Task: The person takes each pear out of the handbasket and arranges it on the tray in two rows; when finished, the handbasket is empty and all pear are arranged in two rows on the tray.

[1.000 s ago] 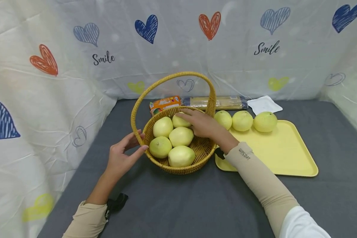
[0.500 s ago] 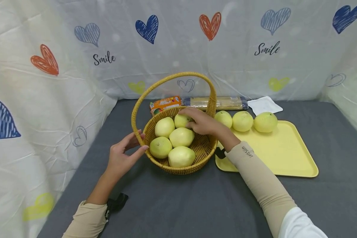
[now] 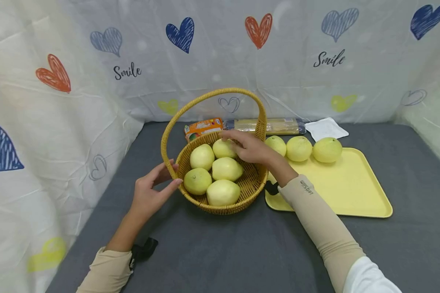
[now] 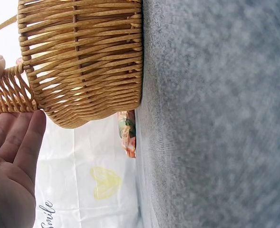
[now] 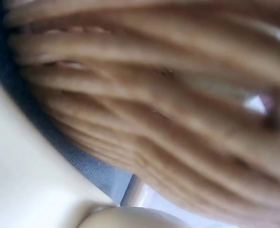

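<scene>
In the head view my left hand [image 3: 152, 189] holds the left side of a woven basket [image 3: 242, 205], thumb in front and fingers behind the foot of its handle. The left wrist view also shows the fingers [image 4: 28, 142] against the wicker. Several pale yellow-green grapefruits lie in the basket, among them a middle one [image 3: 226, 169] and a front one [image 3: 223, 193]. Over the basket's back right, my right hand [image 3: 251, 148] touches the rear grapefruit [image 3: 223, 148] with extended fingers, partly covering it. The right wrist view shows mostly blurred wicker [image 5: 144, 104].
A yellow tray [image 3: 348, 191] lies right of the basket, with three more grapefruits [image 3: 298, 149] in a row at its back edge. Behind stand an orange packet [image 3: 204, 127], a long clear-wrapped pack [image 3: 278, 126] and a white square item [image 3: 326, 129]. A printed curtain [image 3: 220, 53] hangs at the back.
The rear grapefruit shifted right, then back left, while the middle one has moved slightly right. My right hand's fingers have loosened around the rear fruit. My left hand stays at the handle.
</scene>
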Demonstrator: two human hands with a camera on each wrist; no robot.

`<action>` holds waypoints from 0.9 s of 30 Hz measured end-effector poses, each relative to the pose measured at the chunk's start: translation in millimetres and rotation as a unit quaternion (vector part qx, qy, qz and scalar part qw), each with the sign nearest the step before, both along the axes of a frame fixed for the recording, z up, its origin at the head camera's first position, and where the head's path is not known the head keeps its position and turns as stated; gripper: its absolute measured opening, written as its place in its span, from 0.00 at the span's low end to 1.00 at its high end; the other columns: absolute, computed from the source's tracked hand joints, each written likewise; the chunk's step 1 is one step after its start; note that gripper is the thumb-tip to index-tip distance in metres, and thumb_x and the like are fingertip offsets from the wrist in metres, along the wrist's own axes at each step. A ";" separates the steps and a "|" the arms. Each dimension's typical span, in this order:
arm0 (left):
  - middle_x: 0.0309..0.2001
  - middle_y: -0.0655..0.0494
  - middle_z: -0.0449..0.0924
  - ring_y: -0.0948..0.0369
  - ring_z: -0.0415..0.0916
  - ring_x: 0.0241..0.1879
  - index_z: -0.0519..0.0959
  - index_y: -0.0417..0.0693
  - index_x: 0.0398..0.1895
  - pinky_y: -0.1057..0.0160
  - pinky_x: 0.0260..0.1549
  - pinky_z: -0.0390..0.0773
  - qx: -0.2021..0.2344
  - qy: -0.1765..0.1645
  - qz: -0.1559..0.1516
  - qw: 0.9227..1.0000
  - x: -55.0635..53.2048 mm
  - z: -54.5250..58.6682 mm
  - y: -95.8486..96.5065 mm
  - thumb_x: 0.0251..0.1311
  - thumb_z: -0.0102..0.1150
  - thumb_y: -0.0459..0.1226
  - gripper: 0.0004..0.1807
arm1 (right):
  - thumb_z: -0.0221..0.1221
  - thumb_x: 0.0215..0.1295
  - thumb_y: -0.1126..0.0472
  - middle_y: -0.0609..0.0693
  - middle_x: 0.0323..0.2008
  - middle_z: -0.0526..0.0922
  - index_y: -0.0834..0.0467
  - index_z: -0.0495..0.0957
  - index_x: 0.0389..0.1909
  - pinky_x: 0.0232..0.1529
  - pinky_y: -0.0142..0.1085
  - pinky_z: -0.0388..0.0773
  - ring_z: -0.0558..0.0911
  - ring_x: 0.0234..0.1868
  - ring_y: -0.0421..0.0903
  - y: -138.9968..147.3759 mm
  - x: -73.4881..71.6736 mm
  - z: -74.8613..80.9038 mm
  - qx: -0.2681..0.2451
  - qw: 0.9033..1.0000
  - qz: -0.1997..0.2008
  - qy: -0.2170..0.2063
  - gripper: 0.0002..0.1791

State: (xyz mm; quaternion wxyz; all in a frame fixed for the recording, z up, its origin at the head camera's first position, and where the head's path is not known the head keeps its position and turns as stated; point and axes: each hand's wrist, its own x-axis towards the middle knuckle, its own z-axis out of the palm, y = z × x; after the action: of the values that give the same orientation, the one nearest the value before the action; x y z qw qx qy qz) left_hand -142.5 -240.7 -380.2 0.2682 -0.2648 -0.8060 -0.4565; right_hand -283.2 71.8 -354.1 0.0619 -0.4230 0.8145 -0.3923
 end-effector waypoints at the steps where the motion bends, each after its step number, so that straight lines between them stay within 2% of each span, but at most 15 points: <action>1: 0.49 0.42 0.85 0.55 0.85 0.45 0.78 0.38 0.61 0.67 0.46 0.83 0.000 0.002 0.000 1.000 0.1 -0.4 -0.1 0.43 0.74 0.18 0.36 | 0.46 0.76 0.71 0.60 0.69 0.67 0.61 0.66 0.72 0.71 0.52 0.60 0.62 0.73 0.56 -0.8 -0.4 -0.3 0.021 1.000 0.005 0.004 0.25; 5: 0.49 0.42 0.85 0.53 0.85 0.45 0.78 0.38 0.61 0.67 0.45 0.83 0.002 0.004 0.002 1.000 0.2 -0.5 0.2 0.43 0.75 0.18 0.36 | 0.45 0.62 0.80 0.59 0.77 0.52 0.55 0.67 0.73 0.74 0.55 0.50 0.49 0.78 0.58 -3.8 0.2 -1.2 0.115 0.993 0.013 0.034 0.38; 7: 0.50 0.43 0.85 0.52 0.85 0.45 0.78 0.39 0.62 0.66 0.46 0.83 0.002 -0.001 0.000 1.000 0.2 -0.2 0.5 0.45 0.75 0.19 0.36 | 0.45 0.55 0.84 0.58 0.78 0.50 0.52 0.63 0.76 0.73 0.57 0.52 0.49 0.77 0.60 -5.0 2.1 -1.7 0.153 0.987 0.006 0.054 0.46; 9: 0.50 0.44 0.85 0.51 0.85 0.45 0.78 0.40 0.62 0.66 0.46 0.83 0.002 -0.004 -0.001 1.000 -0.1 -0.7 0.4 0.45 0.74 0.19 0.36 | 0.46 0.51 0.87 0.58 0.76 0.53 0.50 0.61 0.77 0.71 0.56 0.56 0.54 0.74 0.62 -6.3 3.8 -2.9 0.172 0.982 -0.008 0.077 0.50; 13: 0.49 0.43 0.85 0.52 0.85 0.45 0.78 0.38 0.62 0.65 0.46 0.83 0.005 -0.001 -0.005 1.000 0.5 0.2 0.7 0.46 0.74 0.19 0.35 | 0.53 0.51 0.85 0.59 0.64 0.67 0.52 0.64 0.75 0.58 0.51 0.72 0.70 0.61 0.58 -8.7 7.1 -4.4 0.167 0.977 -0.048 0.124 0.48; 14: 0.49 0.42 0.85 0.51 0.85 0.45 0.78 0.36 0.61 0.64 0.46 0.83 0.004 0.001 -0.004 1.000 2.9 4.1 3.1 0.45 0.73 0.18 0.34 | 0.55 0.52 0.83 0.59 0.61 0.69 0.52 0.65 0.75 0.54 0.49 0.74 0.72 0.57 0.57 -9.1 7.8 -4.5 0.167 0.975 -0.058 0.133 0.47; 16: 0.49 0.42 0.85 0.51 0.85 0.45 0.78 0.34 0.60 0.65 0.46 0.83 0.005 0.001 -0.004 1.000 3.3 4.7 3.4 0.45 0.73 0.18 0.33 | 0.59 0.54 0.80 0.58 0.57 0.71 0.52 0.67 0.74 0.49 0.47 0.76 0.74 0.53 0.55 -9.3 9.2 -5.1 0.171 0.970 -0.072 0.155 0.44; 18: 0.49 0.42 0.85 0.52 0.85 0.45 0.78 0.34 0.60 0.64 0.46 0.83 0.005 -0.001 -0.004 1.000 3.0 4.3 3.7 0.45 0.73 0.18 0.33 | 0.63 0.56 0.76 0.59 0.57 0.71 0.53 0.68 0.73 0.50 0.47 0.76 0.74 0.54 0.55 -8.7 9.6 -6.0 0.181 0.964 -0.083 0.176 0.42; 20: 0.49 0.42 0.85 0.52 0.85 0.45 0.78 0.33 0.60 0.64 0.46 0.83 0.004 -0.001 -0.003 1.000 2.5 3.0 2.7 0.45 0.73 0.18 0.34 | 0.66 0.57 0.73 0.60 0.61 0.72 0.54 0.68 0.73 0.56 0.49 0.75 0.72 0.59 0.58 -8.7 9.2 -6.0 0.191 0.959 -0.084 0.193 0.41; 21: 0.50 0.44 0.85 0.54 0.85 0.45 0.78 0.35 0.61 0.65 0.46 0.83 0.005 -0.001 -0.005 1.000 0.4 -1.1 0.2 0.46 0.74 0.19 0.34 | 0.67 0.57 0.71 0.60 0.63 0.72 0.55 0.68 0.73 0.59 0.50 0.74 0.71 0.62 0.58 -8.3 8.8 -5.8 0.194 0.958 -0.082 0.196 0.40; 23: 0.49 0.44 0.85 0.54 0.85 0.45 0.78 0.36 0.61 0.65 0.46 0.83 0.003 0.001 -0.005 1.000 -0.1 -1.6 -0.5 0.45 0.74 0.19 0.34 | 0.68 0.57 0.69 0.59 0.67 0.70 0.57 0.67 0.72 0.63 0.51 0.72 0.69 0.66 0.60 -7.5 7.3 -4.8 0.192 0.960 -0.077 0.191 0.40; 27: 0.49 0.44 0.85 0.53 0.85 0.45 0.78 0.33 0.60 0.65 0.46 0.83 -0.005 0.002 -0.005 1.000 0.1 -2.5 -0.6 0.46 0.74 0.20 0.33 | 0.67 0.56 0.70 0.59 0.70 0.68 0.59 0.67 0.73 0.67 0.52 0.67 0.66 0.70 0.60 -4.0 4.4 -1.5 0.155 0.973 -0.060 0.157 0.41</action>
State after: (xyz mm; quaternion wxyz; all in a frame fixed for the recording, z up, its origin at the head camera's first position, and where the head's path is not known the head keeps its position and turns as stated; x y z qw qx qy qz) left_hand -142.4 -241.3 -382.6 0.2664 -0.2710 -0.8063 -0.4533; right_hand -278.8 67.8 -355.6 -0.0258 -0.4151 0.8887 -0.1928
